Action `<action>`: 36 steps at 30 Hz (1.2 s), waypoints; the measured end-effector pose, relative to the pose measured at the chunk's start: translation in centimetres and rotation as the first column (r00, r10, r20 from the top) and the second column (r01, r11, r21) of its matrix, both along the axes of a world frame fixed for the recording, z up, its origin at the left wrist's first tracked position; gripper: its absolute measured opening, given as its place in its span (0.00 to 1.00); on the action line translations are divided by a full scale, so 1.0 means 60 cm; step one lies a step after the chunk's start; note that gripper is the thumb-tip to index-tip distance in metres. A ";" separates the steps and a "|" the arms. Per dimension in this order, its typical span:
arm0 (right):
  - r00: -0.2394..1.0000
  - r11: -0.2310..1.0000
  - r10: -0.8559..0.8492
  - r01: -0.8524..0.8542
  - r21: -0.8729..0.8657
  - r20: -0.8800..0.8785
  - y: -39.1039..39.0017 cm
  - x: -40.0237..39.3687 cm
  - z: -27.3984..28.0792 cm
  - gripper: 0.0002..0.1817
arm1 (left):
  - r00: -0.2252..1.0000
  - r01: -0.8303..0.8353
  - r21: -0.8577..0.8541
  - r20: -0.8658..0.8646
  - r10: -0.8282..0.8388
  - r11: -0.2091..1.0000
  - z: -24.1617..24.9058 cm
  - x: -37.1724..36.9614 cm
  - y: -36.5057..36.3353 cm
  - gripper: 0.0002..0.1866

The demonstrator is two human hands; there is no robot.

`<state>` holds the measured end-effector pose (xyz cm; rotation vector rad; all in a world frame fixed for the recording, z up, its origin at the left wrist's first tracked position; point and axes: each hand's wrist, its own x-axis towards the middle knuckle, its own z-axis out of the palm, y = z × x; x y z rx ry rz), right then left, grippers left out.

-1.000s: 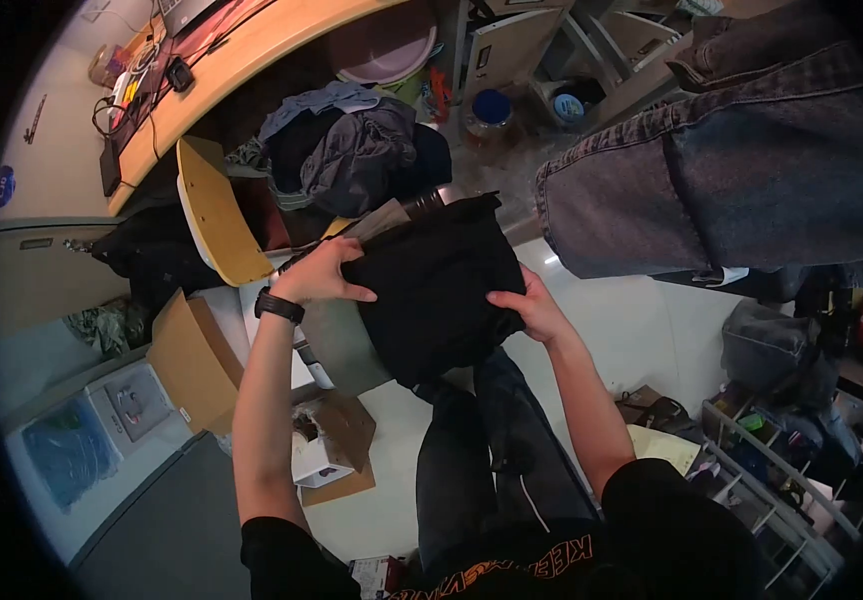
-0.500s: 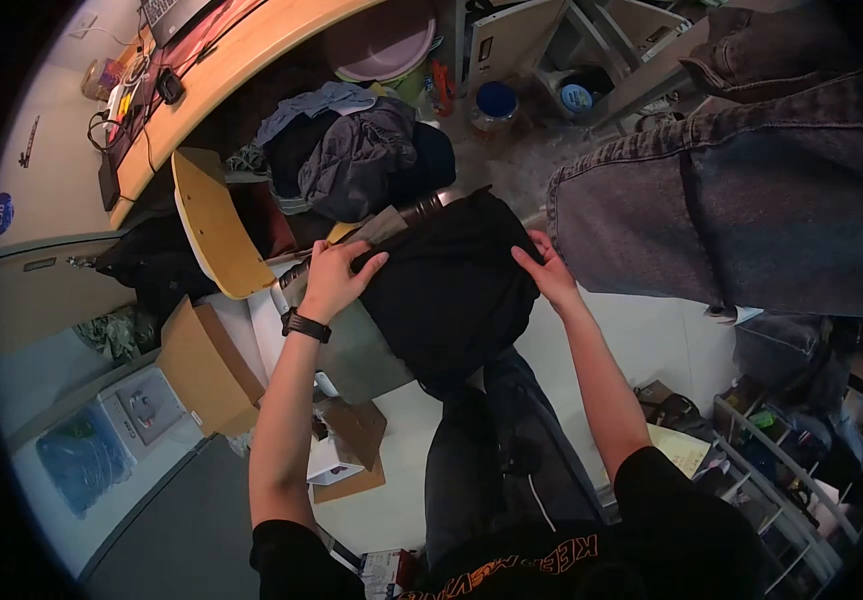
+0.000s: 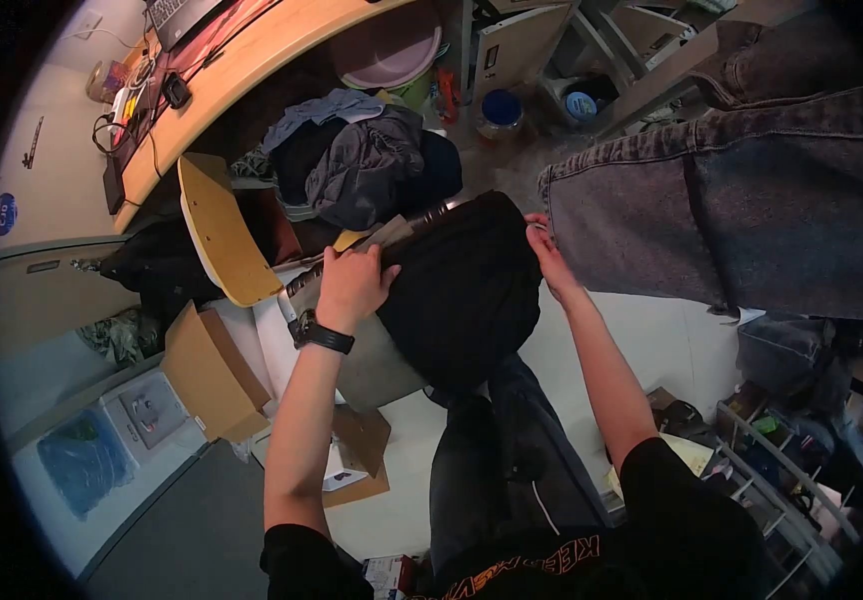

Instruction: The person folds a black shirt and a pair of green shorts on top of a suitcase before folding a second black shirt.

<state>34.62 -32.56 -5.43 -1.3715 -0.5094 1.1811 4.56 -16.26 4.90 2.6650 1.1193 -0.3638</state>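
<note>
A black cloth garment (image 3: 467, 290) lies spread over my knees, its folded upper edge turned away from me. My left hand (image 3: 354, 285), with a dark watch on the wrist, is closed over the garment's left edge, thumb lying on the fabric. At the opposite edge my right hand (image 3: 554, 265) has thumb and fingers bent at the cloth's upper right side; the fingertips are partly hidden. Just beyond the right fingers hangs a pair of faded dark jeans (image 3: 632, 215). Behind the garment is a heap of crumpled clothes (image 3: 367, 165).
A yellow wooden chair back (image 3: 227, 235) stands left of the heap, below a curved desk edge (image 3: 252, 65). An open cardboard box (image 3: 214, 370) sits at the left. A blue-lidded jar (image 3: 501, 112) is on the floor ahead, and a cluttered rack (image 3: 777, 480) stands at the lower right.
My left hand has shifted slightly right and turned, its fingers now more curled over the garment. My right hand has moved a little right along its edge. The cloth looks more rounded at the right.
</note>
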 end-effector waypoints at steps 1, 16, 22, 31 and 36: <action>0.998 0.998 -0.054 0.054 -0.013 0.045 0.000 -0.001 -0.027 0.24 | 1.000 -0.010 0.056 0.020 0.009 0.998 0.016 0.021 0.000 0.24; 0.912 0.930 -0.116 -0.039 -0.366 -0.393 -0.141 -0.096 0.017 0.38 | 0.931 0.284 -0.429 0.336 -0.141 0.857 -0.085 0.254 0.058 0.25; 0.955 0.905 -0.176 0.061 -0.422 -0.238 -0.155 -0.075 0.021 0.29 | 0.759 0.281 -0.708 0.577 0.301 0.648 -0.081 0.260 0.041 0.23; 0.988 0.975 -0.112 0.130 -0.182 0.109 -0.152 -0.108 0.101 0.22 | 0.913 0.056 -0.724 0.315 0.258 0.688 0.040 0.219 0.029 0.37; 0.939 0.999 0.028 -0.018 -0.032 0.343 -0.143 -0.134 0.223 0.20 | 0.679 0.230 -0.681 0.624 0.386 0.695 0.179 0.089 -0.010 0.30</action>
